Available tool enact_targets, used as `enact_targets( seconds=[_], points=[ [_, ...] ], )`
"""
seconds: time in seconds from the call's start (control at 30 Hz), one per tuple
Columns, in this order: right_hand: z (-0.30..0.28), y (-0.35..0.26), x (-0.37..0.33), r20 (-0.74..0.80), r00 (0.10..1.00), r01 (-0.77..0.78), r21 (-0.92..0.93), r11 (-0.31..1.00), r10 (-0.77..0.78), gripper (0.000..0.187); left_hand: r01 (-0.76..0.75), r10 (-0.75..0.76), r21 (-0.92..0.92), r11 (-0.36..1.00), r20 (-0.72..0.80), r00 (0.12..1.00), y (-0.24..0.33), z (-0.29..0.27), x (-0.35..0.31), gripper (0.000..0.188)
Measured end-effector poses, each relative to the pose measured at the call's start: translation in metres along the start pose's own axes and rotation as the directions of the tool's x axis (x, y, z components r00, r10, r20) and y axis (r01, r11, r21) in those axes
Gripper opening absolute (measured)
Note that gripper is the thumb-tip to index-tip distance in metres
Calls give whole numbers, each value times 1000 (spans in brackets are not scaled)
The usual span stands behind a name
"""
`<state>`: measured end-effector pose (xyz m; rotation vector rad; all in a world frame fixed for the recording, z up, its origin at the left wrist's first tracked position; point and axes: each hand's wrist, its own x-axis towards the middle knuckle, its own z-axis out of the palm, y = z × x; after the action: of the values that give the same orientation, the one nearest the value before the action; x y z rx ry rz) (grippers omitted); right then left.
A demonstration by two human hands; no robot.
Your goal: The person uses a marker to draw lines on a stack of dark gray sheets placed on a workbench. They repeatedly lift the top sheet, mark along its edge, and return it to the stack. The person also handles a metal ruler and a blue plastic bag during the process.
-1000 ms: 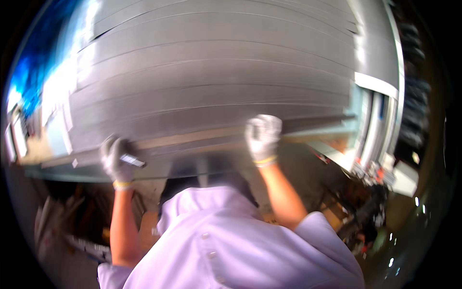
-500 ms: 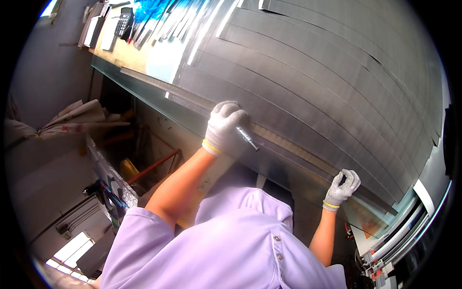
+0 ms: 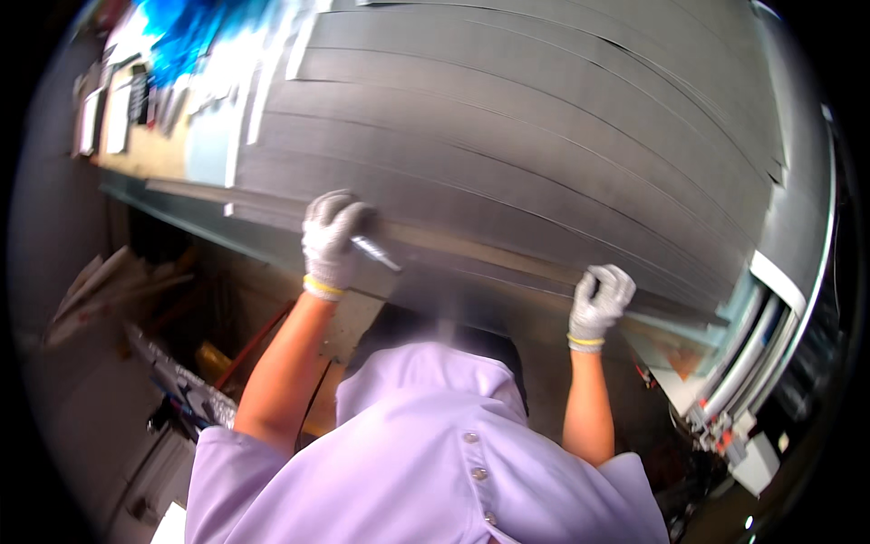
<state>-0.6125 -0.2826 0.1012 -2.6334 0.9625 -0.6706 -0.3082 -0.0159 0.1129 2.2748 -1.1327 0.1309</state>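
My left hand (image 3: pixel 332 234), in a grey-white knit glove with a yellow cuff band, is closed around a slim silver pen-like tool (image 3: pixel 376 253). The tool's narrow end points down and right; blur hides its exact kind. This hand is over a long, narrow brownish straight strip (image 3: pixel 471 247) lying along the near side of the dark grey sheets (image 3: pixel 526 145). Farther right, my gloved right hand (image 3: pixel 601 304) has its fingers curled to the thumb, with a small gap inside the curl. Its fingertips are at the strip's near side; anything pinched there is hidden.
A glass tabletop edge (image 3: pixel 190 222) runs along my front. At the far left are blue plastic film (image 3: pixel 177 41), pale strips and a dark calculator (image 3: pixel 139 93). White rails and tubes (image 3: pixel 757 349) stand at the right. A red bar (image 3: pixel 263 337) is below the table.
The view has turned, so table and hands appear shifted left. Both hands keep about the same places along the strip, and the left still holds the pen-like tool.
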Motion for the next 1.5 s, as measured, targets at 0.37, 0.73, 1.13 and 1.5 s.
enact_targets(
  seconds=[0.37,0.73,1.13,1.5],
  points=[
    [0,14,1,-29,999,-45,21,999,46,18,7,-5,-129,992,14,1000,-31,20,-35,30],
    [5,18,-5,-12,999,-50,27,998,50,21,14,-13,-103,995,15,1000,-18,15,-25,18],
    [3,15,-4,-34,998,-48,-2,999,48,21,16,-16,-112,994,4,1000,-16,16,-24,29],
    [4,-67,28,110,988,57,380,923,-106,35,-99,93,-108,989,-55,994,46,-3,1,34]
  ],
)
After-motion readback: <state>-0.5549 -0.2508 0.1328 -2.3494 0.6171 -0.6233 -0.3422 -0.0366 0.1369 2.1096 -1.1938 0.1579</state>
